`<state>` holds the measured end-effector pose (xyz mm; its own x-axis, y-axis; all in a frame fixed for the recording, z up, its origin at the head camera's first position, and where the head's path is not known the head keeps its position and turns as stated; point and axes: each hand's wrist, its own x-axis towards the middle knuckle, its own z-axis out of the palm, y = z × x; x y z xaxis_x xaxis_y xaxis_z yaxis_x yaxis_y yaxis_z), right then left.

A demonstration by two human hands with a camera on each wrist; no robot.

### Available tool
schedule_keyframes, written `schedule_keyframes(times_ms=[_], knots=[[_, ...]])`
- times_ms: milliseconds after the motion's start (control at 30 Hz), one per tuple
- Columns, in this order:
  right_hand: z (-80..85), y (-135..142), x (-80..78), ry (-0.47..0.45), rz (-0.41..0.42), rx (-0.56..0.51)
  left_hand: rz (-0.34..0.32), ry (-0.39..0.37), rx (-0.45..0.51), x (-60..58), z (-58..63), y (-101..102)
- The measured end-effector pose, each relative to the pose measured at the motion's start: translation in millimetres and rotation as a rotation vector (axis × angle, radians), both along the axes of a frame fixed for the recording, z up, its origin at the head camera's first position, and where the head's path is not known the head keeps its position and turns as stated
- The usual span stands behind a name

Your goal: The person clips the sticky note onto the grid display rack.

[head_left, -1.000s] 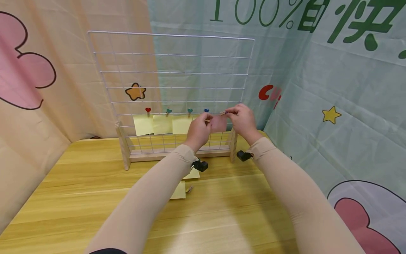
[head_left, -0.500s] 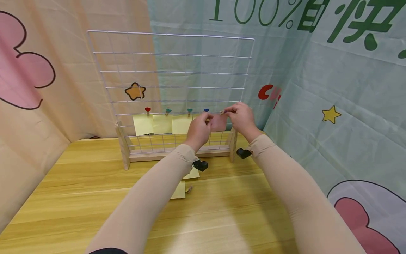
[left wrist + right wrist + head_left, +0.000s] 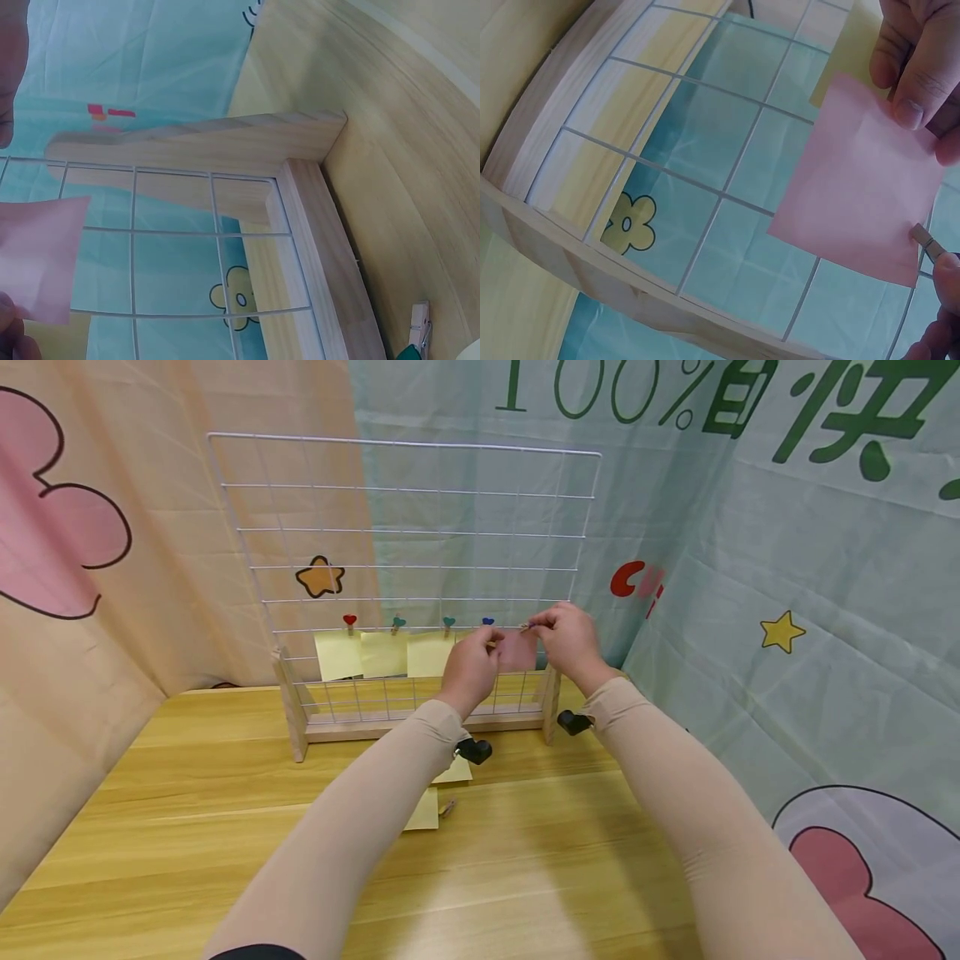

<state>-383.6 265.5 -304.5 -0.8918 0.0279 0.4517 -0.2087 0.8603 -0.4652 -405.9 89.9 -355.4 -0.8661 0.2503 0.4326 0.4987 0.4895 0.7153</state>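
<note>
In the head view, a wire grid stands near the table's back edge; the left hand and right hand meet at a pink sticky note low by the grid's right edge. It ends a row of yellow sticky notes hung from heart-topped clothespins; the left hand hides most of the note under the blue heart. In the left wrist view, the left fingertips pinch the pink note's border, while a green-topped clothespin lies on the table by the wooden base. In the right wrist view, the right thumb and fingers pinch a small wooden clothespin, its tip at the pink note's margin near a corner. The step looks like clipping this note to the wire; whether the wire is caught, I cannot tell. The next move seems to call for seating the clothespin squarely while the left hand steadies the paper.
</note>
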Motion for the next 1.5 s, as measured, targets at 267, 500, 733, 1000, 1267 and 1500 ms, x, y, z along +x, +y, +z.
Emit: schedule_keyframes(times_ms=[267, 500, 733, 1000, 1267, 1500], knots=[[3.3, -1.5, 0.8, -0.014, 0.000, 0.016, 0.018, 0.031, -0.023, -1.2, -1.0, 0.1], [4.3, -4.4, -0.9, -0.023, 0.001, 0.061, 0.031, 0.068, -0.020, -2.3, -2.7, -0.2], [3.8, -4.7, -1.9, -0.021, 0.008, 0.065, 0.033, 0.105, -0.021, -5.5, -6.0, 0.2], [5.3, -4.2, -1.6, -0.036, 0.012, 0.078, 0.041, 0.114, -0.026, -6.5, -7.7, 1.6], [4.9, -5.2, -1.9, -0.026, 0.012, 0.078, 0.046, 0.115, -0.016, -6.3, -7.5, 2.6], [3.7, -5.9, -0.9, -0.029, 0.008, 0.073, 0.050, 0.108, -0.019, -6.3, -8.8, 3.3]])
